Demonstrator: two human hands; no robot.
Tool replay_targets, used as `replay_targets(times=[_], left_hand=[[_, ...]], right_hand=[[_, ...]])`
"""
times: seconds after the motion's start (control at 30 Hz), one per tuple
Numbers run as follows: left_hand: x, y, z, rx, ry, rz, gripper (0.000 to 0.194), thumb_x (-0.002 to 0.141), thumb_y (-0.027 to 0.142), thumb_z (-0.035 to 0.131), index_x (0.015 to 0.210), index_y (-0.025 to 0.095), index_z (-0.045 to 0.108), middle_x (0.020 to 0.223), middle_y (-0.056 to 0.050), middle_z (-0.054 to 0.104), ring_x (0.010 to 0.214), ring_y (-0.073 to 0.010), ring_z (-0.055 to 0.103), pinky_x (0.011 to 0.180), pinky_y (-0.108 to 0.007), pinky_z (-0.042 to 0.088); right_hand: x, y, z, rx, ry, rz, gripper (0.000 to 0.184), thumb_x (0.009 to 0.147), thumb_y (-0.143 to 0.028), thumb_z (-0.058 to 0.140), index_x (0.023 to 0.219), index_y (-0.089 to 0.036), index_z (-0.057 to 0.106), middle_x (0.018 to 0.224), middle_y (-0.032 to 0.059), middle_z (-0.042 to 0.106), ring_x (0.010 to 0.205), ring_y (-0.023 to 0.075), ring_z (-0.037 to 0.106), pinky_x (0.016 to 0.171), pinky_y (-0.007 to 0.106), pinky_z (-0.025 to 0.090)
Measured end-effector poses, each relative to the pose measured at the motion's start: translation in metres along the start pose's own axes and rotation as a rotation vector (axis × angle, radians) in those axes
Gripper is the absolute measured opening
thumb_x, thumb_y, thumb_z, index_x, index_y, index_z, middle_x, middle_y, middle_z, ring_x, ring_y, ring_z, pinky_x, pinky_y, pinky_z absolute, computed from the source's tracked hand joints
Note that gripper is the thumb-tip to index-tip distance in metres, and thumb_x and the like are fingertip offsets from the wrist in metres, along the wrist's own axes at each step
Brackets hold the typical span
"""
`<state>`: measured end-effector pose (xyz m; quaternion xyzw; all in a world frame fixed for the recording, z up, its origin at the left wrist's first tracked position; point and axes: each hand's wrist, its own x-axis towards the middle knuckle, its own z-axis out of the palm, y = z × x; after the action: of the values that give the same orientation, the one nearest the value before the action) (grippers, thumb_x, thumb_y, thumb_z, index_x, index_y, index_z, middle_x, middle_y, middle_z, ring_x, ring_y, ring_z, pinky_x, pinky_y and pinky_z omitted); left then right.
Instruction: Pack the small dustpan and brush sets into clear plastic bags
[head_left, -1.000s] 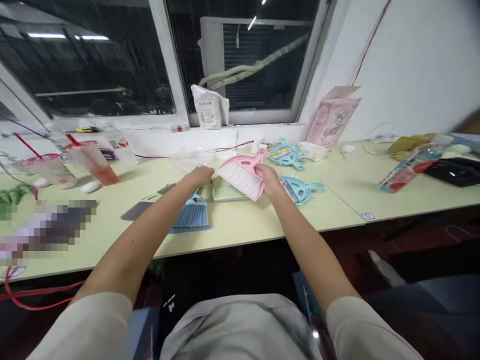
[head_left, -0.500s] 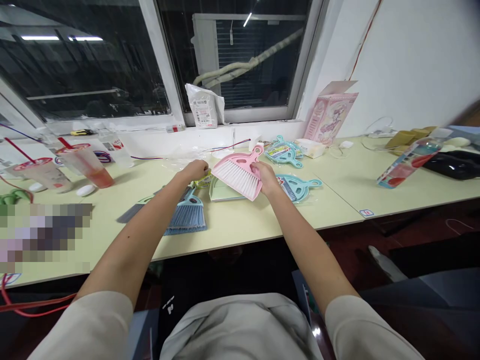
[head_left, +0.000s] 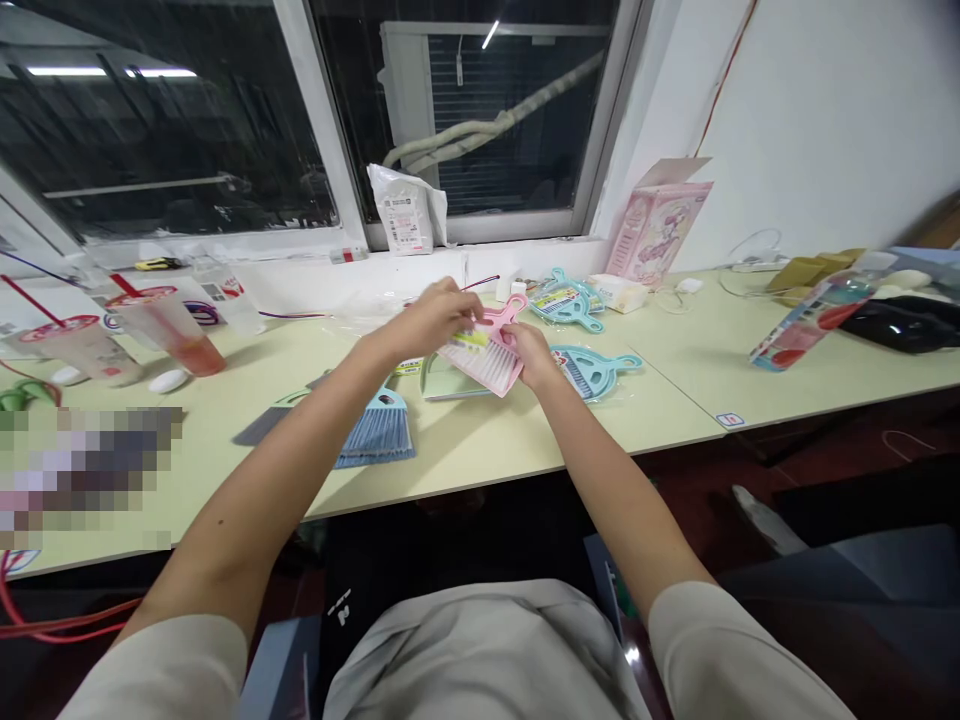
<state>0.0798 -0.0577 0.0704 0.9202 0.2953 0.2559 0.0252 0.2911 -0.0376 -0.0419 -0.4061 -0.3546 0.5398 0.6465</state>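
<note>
Tabletop [head_left: 465, 445]: left hand [head_left: 441, 314] now at pink brush [head_left: 495, 372]

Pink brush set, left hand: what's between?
A yellow-green label, held by the left hand in front of the pink brush set, in the head view. Can't tell if label and set touch.

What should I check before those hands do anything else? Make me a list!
1. Right hand gripping the pink brush set: ok, it holds the set at the side.
2. Left hand holding the yellow label: ok, it looks pinched at the fingertips.
3. Label lined up on the pink brush set: cannot tell, the fingers hide part of it.
4. Drink cups away from both hands: ok, they stand far to the left.
5. Green dustpan away from the pink brush set: not ok, it's right behind it in this view.
</note>
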Motion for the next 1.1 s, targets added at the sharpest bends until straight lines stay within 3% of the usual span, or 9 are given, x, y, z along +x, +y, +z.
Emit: replay_targets(times=[0.07,0.13,0.33,0.57,0.9,1.0,1.1], left_hand=[[0.004,0.021,0.016,-0.021,-0.114,0.029,0.017,0.089,0.016,0.063,0.1,0.023,0.073,0.103,-0.007,0.058,0.108,-0.0268,0.057,0.093,-0.041,0.047],[0.005,0.029,0.03,-0.029,-0.176,0.021,0.013,0.087,0.014,0.064,0.095,0.022,0.071,0.102,-0.007,0.057,0.106,-0.027,0.057,0.094,-0.041,0.047],[-0.002,0.018,0.053,-0.056,-0.151,0.003,0.014,0.087,0.012,0.063,0.096,0.022,0.068,0.101,-0.008,0.057,0.113,-0.0294,0.053,0.094,-0.043,0.047],[-0.006,0.016,0.062,-0.016,-0.016,-0.013,0.014,0.088,0.02,0.069,0.102,0.025,0.068,0.109,-0.009,0.063,0.12,-0.0323,0.046,0.105,-0.05,0.042],[-0.011,-0.002,0.071,-0.025,-0.003,-0.068,0.021,0.085,0.024,0.076,0.103,0.022,0.066,0.112,-0.01,0.061,0.118,-0.0311,0.048,0.105,-0.048,0.043],[-0.016,-0.003,0.067,-0.038,0.01,-0.075,0.019,0.088,0.026,0.074,0.105,0.023,0.065,0.113,-0.01,0.062,0.118,-0.0306,0.049,0.104,-0.047,0.044],[-0.019,-0.005,0.051,-0.039,0.115,-0.081,0.009,0.096,0.025,0.064,0.104,0.022,0.064,0.112,-0.01,0.065,0.118,-0.0294,0.05,0.103,-0.046,0.043]], right_hand=[[-0.003,0.003,0.003,0.011,-0.048,0.025,0.018,0.066,-0.024,0.071,0.074,-0.023,0.054,0.063,-0.0041,0.058,0.063,0.017,0.059,0.059,0.029,0.048],[-0.005,0.004,0.005,0.014,-0.091,0.043,0.019,0.064,-0.025,0.071,0.072,-0.023,0.053,0.061,-0.004,0.058,0.063,0.0176,0.06,0.059,0.03,0.049],[-0.009,0.001,0.008,-0.016,-0.113,0.061,0.017,0.063,-0.024,0.07,0.073,-0.022,0.056,0.061,-0.0029,0.061,0.062,0.0187,0.061,0.058,0.031,0.05],[-0.016,-0.003,0.014,-0.02,-0.127,0.109,0.014,0.065,-0.02,0.067,0.072,-0.022,0.055,0.059,-0.0029,0.06,0.06,0.019,0.063,0.059,0.031,0.052],[-0.021,0.0,0.014,-0.114,-0.234,0.179,0.013,0.065,-0.019,0.069,0.072,-0.02,0.058,0.059,0.0007,0.064,0.059,0.0203,0.065,0.057,0.031,0.053],[-0.022,0.001,0.014,-0.128,-0.266,0.182,0.012,0.069,-0.02,0.07,0.074,-0.019,0.06,0.062,0.0018,0.065,0.058,0.0205,0.065,0.057,0.031,0.053],[-0.025,-0.002,0.015,-0.119,-0.261,0.18,0.012,0.071,-0.019,0.072,0.075,-0.019,0.06,0.063,0.0015,0.066,0.06,0.0197,0.065,0.058,0.03,0.053]])
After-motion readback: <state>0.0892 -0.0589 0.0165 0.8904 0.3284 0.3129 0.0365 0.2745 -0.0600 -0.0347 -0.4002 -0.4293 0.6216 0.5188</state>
